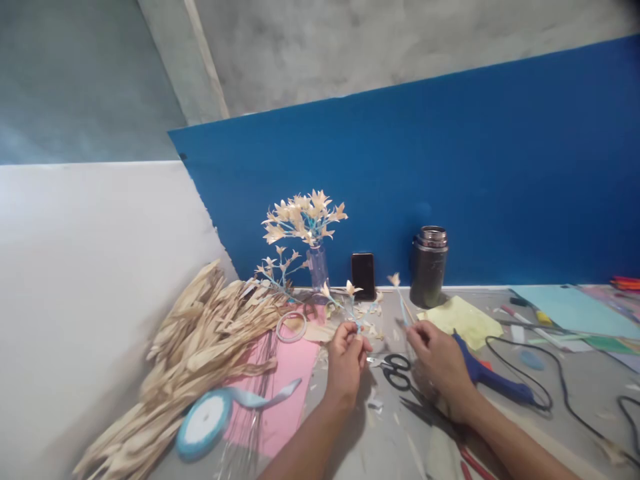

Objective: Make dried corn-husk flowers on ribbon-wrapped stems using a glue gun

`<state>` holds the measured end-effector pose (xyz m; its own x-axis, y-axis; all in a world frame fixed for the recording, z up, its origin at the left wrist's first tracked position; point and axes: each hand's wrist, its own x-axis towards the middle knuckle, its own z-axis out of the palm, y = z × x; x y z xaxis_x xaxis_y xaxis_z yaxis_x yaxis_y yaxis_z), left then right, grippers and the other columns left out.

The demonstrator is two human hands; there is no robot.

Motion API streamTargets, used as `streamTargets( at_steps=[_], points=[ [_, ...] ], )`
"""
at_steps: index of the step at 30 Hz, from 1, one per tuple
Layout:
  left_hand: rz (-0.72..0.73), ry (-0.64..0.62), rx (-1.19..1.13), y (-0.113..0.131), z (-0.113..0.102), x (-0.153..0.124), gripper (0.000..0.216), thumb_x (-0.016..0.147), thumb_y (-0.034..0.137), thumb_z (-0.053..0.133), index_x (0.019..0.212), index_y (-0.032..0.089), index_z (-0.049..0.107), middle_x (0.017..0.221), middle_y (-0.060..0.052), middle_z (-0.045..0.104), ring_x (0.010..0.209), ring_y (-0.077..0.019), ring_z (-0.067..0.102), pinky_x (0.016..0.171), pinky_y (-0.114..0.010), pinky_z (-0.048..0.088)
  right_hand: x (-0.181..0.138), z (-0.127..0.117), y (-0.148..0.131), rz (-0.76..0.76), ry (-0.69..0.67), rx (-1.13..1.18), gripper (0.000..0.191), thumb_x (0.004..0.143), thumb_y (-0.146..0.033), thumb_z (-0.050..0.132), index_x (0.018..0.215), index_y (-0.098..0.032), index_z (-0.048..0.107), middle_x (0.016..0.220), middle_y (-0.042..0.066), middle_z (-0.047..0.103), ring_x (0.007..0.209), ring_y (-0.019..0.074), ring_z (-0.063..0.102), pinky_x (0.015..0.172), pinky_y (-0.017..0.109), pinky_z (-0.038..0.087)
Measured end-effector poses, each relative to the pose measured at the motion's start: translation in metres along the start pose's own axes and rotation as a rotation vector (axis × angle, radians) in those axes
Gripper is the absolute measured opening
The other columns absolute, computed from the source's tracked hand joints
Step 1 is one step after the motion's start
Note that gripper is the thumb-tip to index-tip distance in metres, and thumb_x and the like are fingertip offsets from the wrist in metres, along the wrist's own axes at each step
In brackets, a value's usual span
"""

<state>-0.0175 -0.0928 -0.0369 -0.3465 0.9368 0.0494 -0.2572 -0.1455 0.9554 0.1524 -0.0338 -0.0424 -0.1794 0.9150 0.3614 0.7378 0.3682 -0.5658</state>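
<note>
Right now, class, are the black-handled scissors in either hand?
No, the scissors lie on the table between the left hand and the right hand.

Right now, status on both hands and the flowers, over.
Left hand pinching flower sprig. Right hand holding single flower stem. Scissors lying between the hands.
</note>
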Motion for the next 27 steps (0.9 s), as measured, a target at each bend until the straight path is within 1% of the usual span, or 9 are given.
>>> streamTargets(
  at_steps=[2, 3, 6, 8, 10, 14, 16, 19, 27],
  points=[
    [-0.009, 0.005, 0.01, 0.001, 0.001, -0.001, 0.025, 0.077, 0.033, 0.064, 0.093, 0.019, 0.053, 0.061, 0.004, 0.059, 0.043, -0.0048, 0.032, 0.044, -0.018, 0.022, -0.004, -0.002, -0.004, -0.087, 0.145, 0.175, 0.033, 0.095, -0.043, 0.044, 0.079, -0.022, 0.062, 0.067, 0.004, 0.068, 0.061, 0.0193, 0.063, 0.061, 0.028, 0.044],
    [-0.018, 0.0, 0.008, 0.001, 0.001, -0.001, 0.026, 0.075, 0.033, 0.065, 0.094, 0.019, 0.054, 0.06, 0.004, 0.059, 0.042, -0.0051, 0.032, 0.044, -0.018, 0.022, -0.008, -0.002, -0.007, -0.154, 0.173, 0.236, 0.032, 0.095, -0.044, 0.045, 0.079, -0.022, 0.062, 0.066, 0.004, 0.068, 0.06, 0.0196, 0.062, 0.062, 0.029, 0.045],
    [-0.072, -0.033, -0.022, 0.0, 0.005, -0.004, 0.035, 0.07, 0.035, 0.07, 0.098, 0.018, 0.057, 0.058, 0.005, 0.058, 0.04, -0.0052, 0.032, 0.043, -0.019, 0.022, -0.019, 0.004, -0.015, -0.336, 0.099, 0.274, 0.027, 0.096, -0.039, 0.046, 0.082, -0.023, 0.063, 0.072, 0.005, 0.07, 0.064, 0.0202, 0.065, 0.064, 0.029, 0.046],
    [-0.093, -0.047, -0.015, -0.002, 0.008, -0.006, 0.038, 0.07, 0.035, 0.071, 0.101, 0.017, 0.059, 0.058, 0.005, 0.057, 0.04, -0.0054, 0.033, 0.043, -0.019, 0.023, -0.024, 0.009, -0.018, -0.382, 0.038, 0.249, 0.025, 0.097, -0.034, 0.045, 0.084, -0.023, 0.064, 0.077, 0.005, 0.071, 0.068, 0.02, 0.067, 0.066, 0.029, 0.046],
    [-0.082, -0.062, 0.013, -0.005, 0.01, -0.008, 0.034, 0.071, 0.034, 0.07, 0.098, 0.016, 0.062, 0.058, 0.004, 0.057, 0.041, -0.0058, 0.035, 0.044, -0.02, 0.025, -0.024, 0.012, -0.018, -0.394, 0.01, 0.194, 0.024, 0.097, -0.03, 0.045, 0.084, -0.023, 0.064, 0.077, 0.004, 0.071, 0.068, 0.0196, 0.067, 0.065, 0.029, 0.045],
    [-0.053, -0.106, 0.037, -0.01, 0.012, -0.012, 0.02, 0.072, 0.034, 0.072, 0.074, 0.017, 0.06, 0.054, 0.006, 0.048, 0.042, -0.0056, 0.033, 0.045, -0.02, 0.025, -0.022, 0.013, -0.013, -0.414, -0.019, 0.043, 0.025, 0.097, -0.028, 0.046, 0.084, -0.023, 0.066, 0.078, 0.005, 0.072, 0.07, 0.0201, 0.066, 0.064, 0.028, 0.042],
    [-0.05, -0.114, 0.052, -0.01, 0.012, -0.014, 0.025, 0.073, 0.037, 0.073, 0.066, 0.018, 0.057, 0.051, 0.006, 0.043, 0.043, -0.0059, 0.031, 0.045, -0.02, 0.024, -0.023, 0.013, -0.012, -0.407, -0.03, -0.005, 0.024, 0.098, -0.028, 0.046, 0.086, -0.023, 0.067, 0.079, 0.005, 0.072, 0.071, 0.0205, 0.066, 0.064, 0.028, 0.04],
    [-0.041, -0.112, 0.089, -0.009, 0.011, -0.015, 0.032, 0.076, 0.044, 0.072, 0.064, 0.018, 0.058, 0.048, 0.006, 0.04, 0.043, -0.0075, 0.031, 0.045, -0.021, 0.024, -0.024, 0.013, -0.014, -0.384, -0.057, -0.003, 0.024, 0.097, -0.028, 0.047, 0.086, -0.022, 0.067, 0.08, 0.005, 0.073, 0.072, 0.0208, 0.067, 0.064, 0.029, 0.04],
    [0.023, -0.066, 0.207, -0.011, 0.008, -0.012, 0.039, 0.076, 0.047, 0.073, 0.055, 0.017, 0.057, 0.052, 0.003, 0.043, 0.049, -0.0096, 0.032, 0.049, -0.023, 0.025, -0.027, 0.011, -0.021, -0.325, -0.11, 0.07, 0.021, 0.095, -0.025, 0.049, 0.082, -0.023, 0.066, 0.078, 0.003, 0.073, 0.068, 0.02, 0.064, 0.064, 0.029, 0.038]
  ],
)
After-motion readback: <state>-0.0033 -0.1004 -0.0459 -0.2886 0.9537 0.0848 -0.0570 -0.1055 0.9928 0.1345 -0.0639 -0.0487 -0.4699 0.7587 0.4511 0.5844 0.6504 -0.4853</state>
